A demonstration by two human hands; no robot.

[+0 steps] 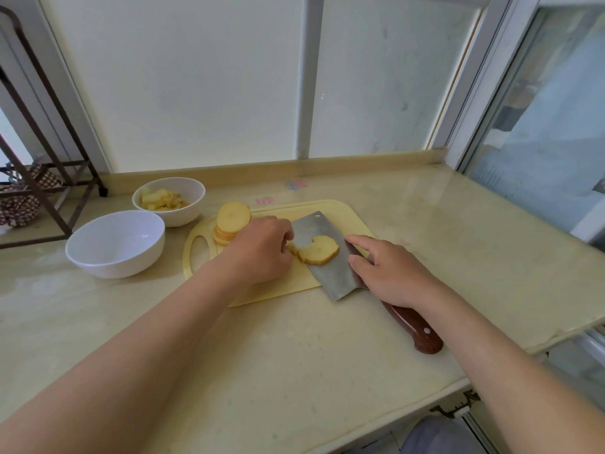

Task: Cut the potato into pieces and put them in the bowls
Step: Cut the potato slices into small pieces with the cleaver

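From the head camera, a pale yellow plastic cutting board (271,291) with an oval handle hole lies on a beige stone counter (294,371). On it, tilted, rests a broad steel cleaver (330,273) with a reddish-brown wooden handle, which sticks out past the board's near edge. The right hand (393,273) grips the cleaver where blade meets handle, with the index finger stretched along the spine and the thumb on the blade's flat. A few overlapping cut potato slices (319,250) lie on the blade's upper face. The left hand (258,250) is curled beside them, fingertips at the slices by the blade's edge; whether it pinches anything cannot be told. Behind that hand, at the board's far left, a leaning stack of round potato slices (230,221) stands. 2 round white ceramic bowls sit left of the board: the far bowl (183,214) holds small potato pieces (162,199), and the near bowl (114,260) stands just in front of it. A dark metal rack (49,158) stands at the far left.
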